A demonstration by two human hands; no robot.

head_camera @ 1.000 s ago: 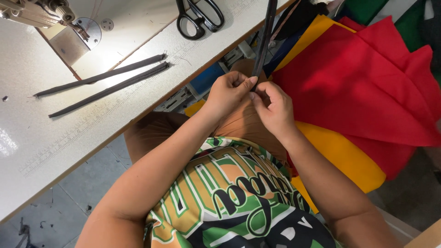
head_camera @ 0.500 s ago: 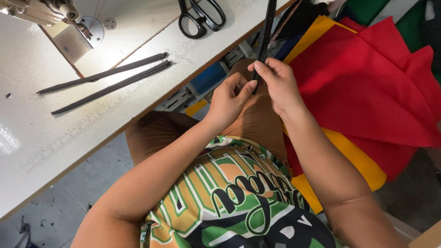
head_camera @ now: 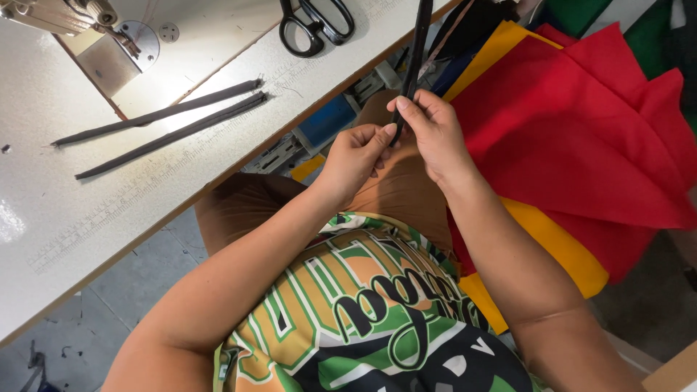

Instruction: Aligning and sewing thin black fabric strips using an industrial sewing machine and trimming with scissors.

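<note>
Pinching long black fabric strip (head_camera: 415, 54) at 12 o'clock, left hand (head_camera: 353, 158) and right hand (head_camera: 430, 131) together. White wooden-edged sewing table (head_camera: 87, 210) lying at 10 o'clock. Strip's top running out of frame.

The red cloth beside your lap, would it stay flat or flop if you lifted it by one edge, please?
The red cloth would probably flop: it already lies in soft folds over the yellow cloth. It looks thin, so likely light. Its overlapping layers might slide apart when pulled.

Scissors (head_camera: 316, 25) (black-handled), red cloth (head_camera: 581, 123)
</note>
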